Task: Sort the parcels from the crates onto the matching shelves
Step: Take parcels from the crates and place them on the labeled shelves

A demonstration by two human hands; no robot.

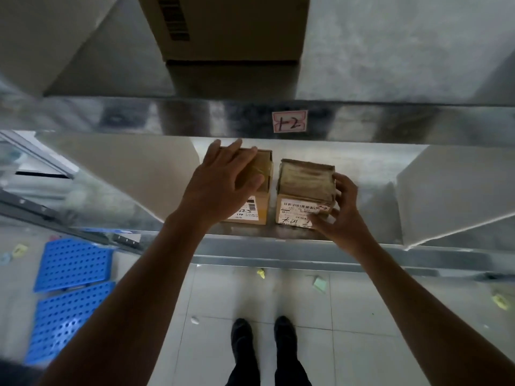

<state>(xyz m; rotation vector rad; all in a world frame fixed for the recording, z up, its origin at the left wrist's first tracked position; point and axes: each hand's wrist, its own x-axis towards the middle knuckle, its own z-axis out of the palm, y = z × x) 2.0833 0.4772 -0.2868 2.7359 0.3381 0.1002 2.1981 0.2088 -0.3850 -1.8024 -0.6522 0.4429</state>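
Galvanised grey metal shelving unit (362,174) fills the upper view; pale grey tiled floor (362,316) below it. Large brown cardboard box with a barcode strip (228,29) sits on the upper shelf, centre top. Two blue perforated plastic panels (72,263) lie on the floor at lower left, one nearer than the other.

Both bare forearms reach up from the bottom edge to the lower shelf. Hands are apart, one per parcel. Two small brown cardboard parcels stand side by side near the shelf's front edge, with a narrow gap between them.

Left small brown parcel with a white shipping label (260,165): left hand (223,179) lies on its top with fingers spread and fairly straight, covering most of the lid and part of the label.

Right small brown parcel with tape-worn top and a barcode label (305,179): right hand (342,213) grips it, fingers curled round the right side and thumb across the front label. A handwritten mark on that label seems to read 2-2.

Pair of black shoes (242,338) on the tiles, bottom centre. Pink-bordered paper tag marked 1-2 (289,121) is stuck on the upper shelf's front beam, above the right parcel. Small green paper scrap (319,284) and small yellow scrap (261,273) lie on the floor under the shelf edge.
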